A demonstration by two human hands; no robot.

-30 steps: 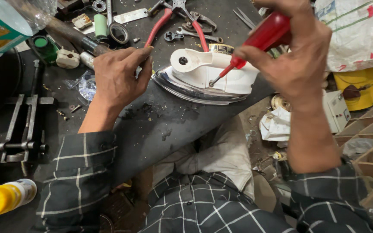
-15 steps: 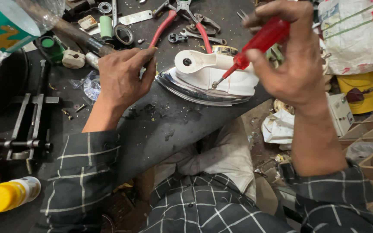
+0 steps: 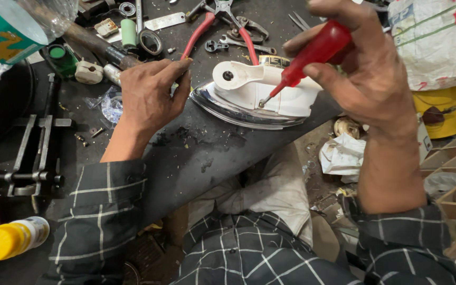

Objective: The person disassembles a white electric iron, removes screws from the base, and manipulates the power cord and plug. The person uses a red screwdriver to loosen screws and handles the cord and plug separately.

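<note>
A white electric iron (image 3: 249, 95) with a shiny metal soleplate lies on the dark workbench (image 3: 196, 153). My right hand (image 3: 360, 68) grips a red-handled screwdriver (image 3: 315, 53), its tip set against the iron's white body near the handle. My left hand (image 3: 151, 92) rests palm down on the bench, fingertips touching the pointed end of the iron. Both forearms wear dark checked sleeves.
Red-handled pliers (image 3: 220, 24), spanners, a green spool (image 3: 129, 31) and small parts lie behind the iron. A metal puller (image 3: 27, 158) sits left, a yellow-capped bottle (image 3: 9, 240) front left, a plastic bottle (image 3: 11, 26) top left. Compartment boxes (image 3: 455, 174) stand at right.
The screwdriver has stayed on the iron while my right hand shifted slightly. The view has drifted a little. My left hand keeps its place at the iron's tip.
</note>
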